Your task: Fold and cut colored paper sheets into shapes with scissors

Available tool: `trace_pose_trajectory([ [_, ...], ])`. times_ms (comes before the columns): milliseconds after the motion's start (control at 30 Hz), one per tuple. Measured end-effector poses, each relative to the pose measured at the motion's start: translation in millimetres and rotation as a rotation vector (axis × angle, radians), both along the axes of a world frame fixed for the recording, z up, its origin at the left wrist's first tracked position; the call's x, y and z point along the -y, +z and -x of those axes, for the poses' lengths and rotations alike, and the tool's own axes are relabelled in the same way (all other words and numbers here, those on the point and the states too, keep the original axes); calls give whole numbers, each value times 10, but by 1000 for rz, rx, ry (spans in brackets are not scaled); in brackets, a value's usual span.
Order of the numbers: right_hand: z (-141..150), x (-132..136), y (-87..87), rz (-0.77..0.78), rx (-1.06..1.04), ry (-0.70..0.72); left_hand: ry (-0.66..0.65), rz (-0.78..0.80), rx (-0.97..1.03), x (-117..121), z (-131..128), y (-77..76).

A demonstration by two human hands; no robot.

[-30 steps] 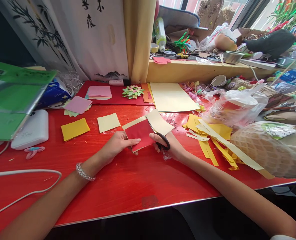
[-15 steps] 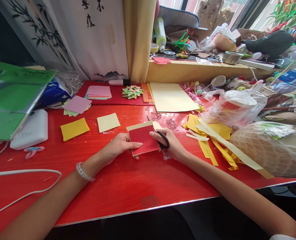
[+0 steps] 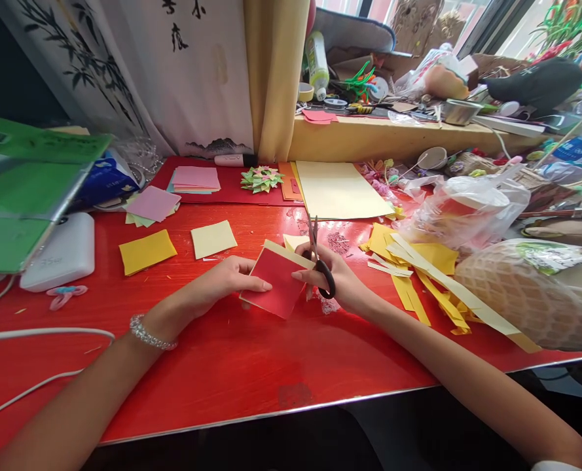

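Note:
Between my hands is a red paper square with a strip of cream paper showing along its upper edge. My left hand pinches its left side, thumb on top. My right hand has black-handled scissors hooked on it, blades pointing up and away. The right thumb also touches the paper's right corner. Part of a pale yellow paper shows just behind the square. Beyond my left hand lie a cream paper stack and a golden-yellow paper stack.
Yellow and cream offcuts lie to the right, beside a netted bundle and a plastic bag. Large cream sheets and a folded paper star are at the back. A white power bank and cable sit left.
The red paper has turned clockwise and tilted, its right corner now lower. The scissors have swung more upright, and their blades now show beyond the paper. My left forearm has shifted slightly left.

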State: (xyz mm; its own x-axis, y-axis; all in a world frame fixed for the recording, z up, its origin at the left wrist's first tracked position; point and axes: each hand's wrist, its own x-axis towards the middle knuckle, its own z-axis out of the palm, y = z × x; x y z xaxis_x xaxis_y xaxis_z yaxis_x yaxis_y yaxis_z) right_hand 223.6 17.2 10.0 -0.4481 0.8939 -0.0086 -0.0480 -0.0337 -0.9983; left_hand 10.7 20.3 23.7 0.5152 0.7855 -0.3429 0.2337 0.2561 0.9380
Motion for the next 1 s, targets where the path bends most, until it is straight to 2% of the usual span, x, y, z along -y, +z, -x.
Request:
trace_pose_trajectory([
  [200, -5, -9, -17, 73, 17, 49, 176, -137, 45, -33, 13, 7],
  [367, 2, -23, -54, 2, -54, -93, 145, -102, 27, -11, -2, 22],
  [533, 18, -14, -82, -83, -114, -207, 276, -147, 215, 31, -44, 5],
  [633, 36, 14, -79, -118, -169, -272, 279, -158, 232, 90, -122, -35],
  [833, 35, 33, -41, -110, -132, -218, 312, -174, 185, 158, -238, -88],
  [1000, -70, -31, 58, -157, 50, -137, 508, -243, 200, 44, -113, -26],
])
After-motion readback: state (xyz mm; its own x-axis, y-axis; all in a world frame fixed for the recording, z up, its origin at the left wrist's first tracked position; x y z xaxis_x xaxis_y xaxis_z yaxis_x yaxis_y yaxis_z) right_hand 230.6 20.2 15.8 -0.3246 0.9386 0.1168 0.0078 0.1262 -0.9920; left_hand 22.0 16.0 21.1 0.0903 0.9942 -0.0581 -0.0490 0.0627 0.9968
